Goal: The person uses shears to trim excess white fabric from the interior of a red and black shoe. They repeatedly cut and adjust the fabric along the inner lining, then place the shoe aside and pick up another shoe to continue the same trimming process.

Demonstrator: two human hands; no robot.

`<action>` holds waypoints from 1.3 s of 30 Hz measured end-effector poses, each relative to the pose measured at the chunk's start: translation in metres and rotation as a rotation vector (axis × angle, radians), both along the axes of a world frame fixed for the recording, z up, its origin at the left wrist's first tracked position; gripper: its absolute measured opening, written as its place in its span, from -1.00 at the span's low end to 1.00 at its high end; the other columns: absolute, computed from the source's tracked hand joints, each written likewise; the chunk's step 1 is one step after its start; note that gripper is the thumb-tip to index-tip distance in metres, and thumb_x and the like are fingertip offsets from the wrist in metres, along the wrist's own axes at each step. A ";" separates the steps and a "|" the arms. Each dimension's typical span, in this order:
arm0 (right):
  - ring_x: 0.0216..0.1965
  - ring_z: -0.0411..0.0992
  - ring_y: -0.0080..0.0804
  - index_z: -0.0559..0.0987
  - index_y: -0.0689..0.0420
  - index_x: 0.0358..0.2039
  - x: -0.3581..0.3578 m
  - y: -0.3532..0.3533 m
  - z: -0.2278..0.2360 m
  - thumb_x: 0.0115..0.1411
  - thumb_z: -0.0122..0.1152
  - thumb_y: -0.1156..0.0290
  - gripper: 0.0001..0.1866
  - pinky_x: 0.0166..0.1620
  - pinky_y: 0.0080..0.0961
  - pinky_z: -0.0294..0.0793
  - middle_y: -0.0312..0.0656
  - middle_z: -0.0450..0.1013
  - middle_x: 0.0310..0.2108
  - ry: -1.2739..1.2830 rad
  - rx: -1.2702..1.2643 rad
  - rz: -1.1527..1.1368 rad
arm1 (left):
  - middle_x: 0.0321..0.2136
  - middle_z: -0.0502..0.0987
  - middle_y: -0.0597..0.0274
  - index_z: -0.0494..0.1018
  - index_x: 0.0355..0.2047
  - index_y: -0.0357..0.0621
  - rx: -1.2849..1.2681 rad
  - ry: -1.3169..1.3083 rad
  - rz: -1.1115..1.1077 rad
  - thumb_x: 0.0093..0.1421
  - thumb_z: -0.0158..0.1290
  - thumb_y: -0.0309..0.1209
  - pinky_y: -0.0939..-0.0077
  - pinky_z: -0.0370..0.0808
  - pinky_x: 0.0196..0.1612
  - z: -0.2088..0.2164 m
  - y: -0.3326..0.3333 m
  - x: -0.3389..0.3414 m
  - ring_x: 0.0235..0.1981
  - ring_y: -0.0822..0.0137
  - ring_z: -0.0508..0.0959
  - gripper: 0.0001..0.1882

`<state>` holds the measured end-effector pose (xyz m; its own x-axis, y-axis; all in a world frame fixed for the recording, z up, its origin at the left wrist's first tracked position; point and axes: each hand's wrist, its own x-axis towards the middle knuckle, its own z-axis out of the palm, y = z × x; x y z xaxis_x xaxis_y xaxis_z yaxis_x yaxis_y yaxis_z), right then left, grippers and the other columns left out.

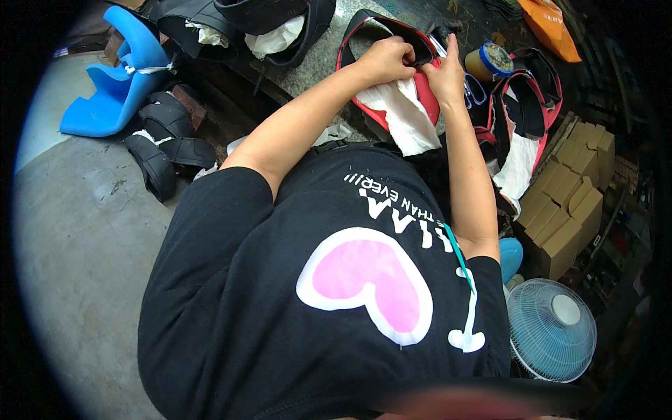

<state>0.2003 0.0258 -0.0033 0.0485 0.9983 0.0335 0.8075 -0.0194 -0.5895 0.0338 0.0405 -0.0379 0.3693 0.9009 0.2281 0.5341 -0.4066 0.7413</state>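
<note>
Worktable (308, 78): red-black item (427, 99) under both hands (387, 60) (445, 78)

The curved red-and-black piece (425, 96) looks padded, its red face smooth with a slight sheen; the creased white sheet (411, 124) on it is matt, cloth or paper, I can't tell from here. The speckled grey worktop (311, 68) seems stony, the notched blue block (112, 98) matt foam, the folded brown boxes (575, 213) dull cardboard.
</note>
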 end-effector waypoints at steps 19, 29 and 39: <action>-0.20 0.52 0.02 0.01 -0.05 0.39 -0.011 -0.020 0.023 -0.13 0.50 0.24 0.12 -0.13 -0.11 0.48 0.02 0.51 -0.20 -0.055 0.086 -0.089 | -0.35 0.50 -0.05 0.55 -0.45 -0.26 0.096 0.131 -0.046 0.04 0.14 -0.45 0.14 0.50 -0.15 -0.010 0.012 0.005 -0.26 -0.06 0.54 -0.88; -0.38 0.51 -0.16 0.08 -0.07 0.38 -0.016 -0.045 0.039 -0.02 0.44 0.31 -0.01 -0.26 -0.22 0.48 -0.22 0.49 -0.40 -0.266 0.206 0.218 | -0.35 0.50 -0.01 0.57 -0.41 -0.17 -0.081 0.114 -0.024 0.03 0.21 -0.35 0.17 0.48 -0.15 -0.015 0.018 0.004 -0.25 -0.02 0.54 -0.83; -0.39 0.55 -0.23 0.18 -0.02 0.31 0.007 -0.016 0.027 0.06 0.34 0.33 -0.18 -0.24 -0.25 0.49 -0.26 0.52 -0.46 -0.152 0.029 -0.114 | -0.33 0.49 -0.03 0.55 -0.47 -0.13 -0.095 0.155 0.035 -0.08 0.25 -0.09 0.15 0.51 -0.15 -0.001 0.004 0.009 -0.24 -0.01 0.55 -0.64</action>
